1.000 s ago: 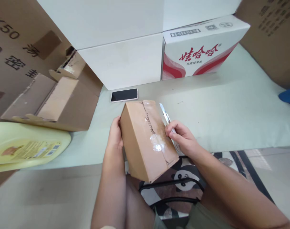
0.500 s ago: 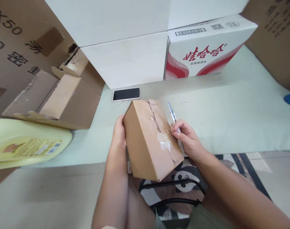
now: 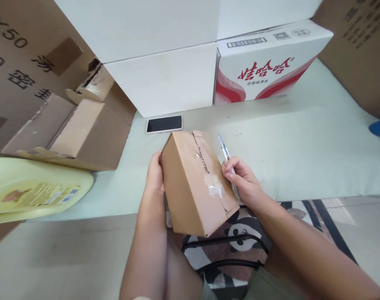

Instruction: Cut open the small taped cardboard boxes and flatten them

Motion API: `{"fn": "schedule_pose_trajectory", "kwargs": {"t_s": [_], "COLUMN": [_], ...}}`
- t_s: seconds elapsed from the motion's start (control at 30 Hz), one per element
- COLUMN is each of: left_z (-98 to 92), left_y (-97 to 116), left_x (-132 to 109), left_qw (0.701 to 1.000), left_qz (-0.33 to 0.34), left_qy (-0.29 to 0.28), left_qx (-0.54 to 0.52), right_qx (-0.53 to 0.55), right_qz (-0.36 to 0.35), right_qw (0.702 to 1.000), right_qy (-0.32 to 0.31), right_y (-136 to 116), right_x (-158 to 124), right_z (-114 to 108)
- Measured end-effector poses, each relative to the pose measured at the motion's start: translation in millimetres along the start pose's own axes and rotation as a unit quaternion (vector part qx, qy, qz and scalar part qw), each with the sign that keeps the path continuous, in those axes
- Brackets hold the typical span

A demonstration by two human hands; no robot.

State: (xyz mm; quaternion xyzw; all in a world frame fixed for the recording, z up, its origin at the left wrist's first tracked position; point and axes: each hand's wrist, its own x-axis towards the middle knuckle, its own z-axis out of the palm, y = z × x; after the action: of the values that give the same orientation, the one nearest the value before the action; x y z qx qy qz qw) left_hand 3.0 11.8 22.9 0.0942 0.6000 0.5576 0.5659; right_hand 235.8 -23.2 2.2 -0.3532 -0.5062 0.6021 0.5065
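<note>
A small brown cardboard box (image 3: 190, 187) with a taped top seam is tilted in front of me, over the near edge of the pale green mat (image 3: 302, 150). My left hand (image 3: 154, 175) grips its left side, fingers hidden behind it. My right hand (image 3: 244, 181) is closed around a thin silvery pen-like tool (image 3: 224, 152) and rests against the box's right edge, beside a patch of clear tape (image 3: 213, 186).
A black phone (image 3: 164, 124) lies beyond the box. An open brown carton (image 3: 80, 133) and a yellow jug (image 3: 33, 191) are at the left. White boxes (image 3: 165, 79) and a red-and-white carton (image 3: 265, 62) stand behind. A panda rug (image 3: 240, 233) lies below.
The box and both hands shifted slightly right and the box turned a little. My right hand stays on the tool at the box's right edge.
</note>
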Motion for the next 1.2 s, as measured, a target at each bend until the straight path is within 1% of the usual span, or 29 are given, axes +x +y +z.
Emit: {"fn": "schedule_pose_trajectory", "kwargs": {"t_s": [0.2, 0.4, 0.63, 0.9, 1.2], "left_z": [1.0, 0.0, -2.4, -1.7, -2.1], "left_y": [0.4, -0.3, -2.4, -2.5, -3.5], "left_x": [0.1, 1.1, 2.8, 4.6, 4.8], "left_qw": [1.0, 1.0, 1.0, 1.0, 1.0], "left_qz": [-0.001, 0.007, -0.001, -0.007, -0.001], "left_qy": [0.006, -0.004, -0.009, 0.002, -0.007], "left_qx": [0.007, 0.008, 0.016, 0.015, 0.017], "right_qx": [-0.011, -0.008, -0.005, -0.007, -0.016], "right_qz": [0.0, -0.005, -0.001, 0.002, 0.003], "right_qw": [1.0, 1.0, 1.0, 1.0, 1.0], "right_qy": [0.002, 0.009, 0.011, 0.012, 0.015], "right_y": [-0.6, -0.7, 1.8, 1.7, 0.6], "right_x": [0.5, 0.2, -1.1, -1.3, -1.2], "right_z": [-0.5, -0.5, -2.7, -3.1, -3.2]}}
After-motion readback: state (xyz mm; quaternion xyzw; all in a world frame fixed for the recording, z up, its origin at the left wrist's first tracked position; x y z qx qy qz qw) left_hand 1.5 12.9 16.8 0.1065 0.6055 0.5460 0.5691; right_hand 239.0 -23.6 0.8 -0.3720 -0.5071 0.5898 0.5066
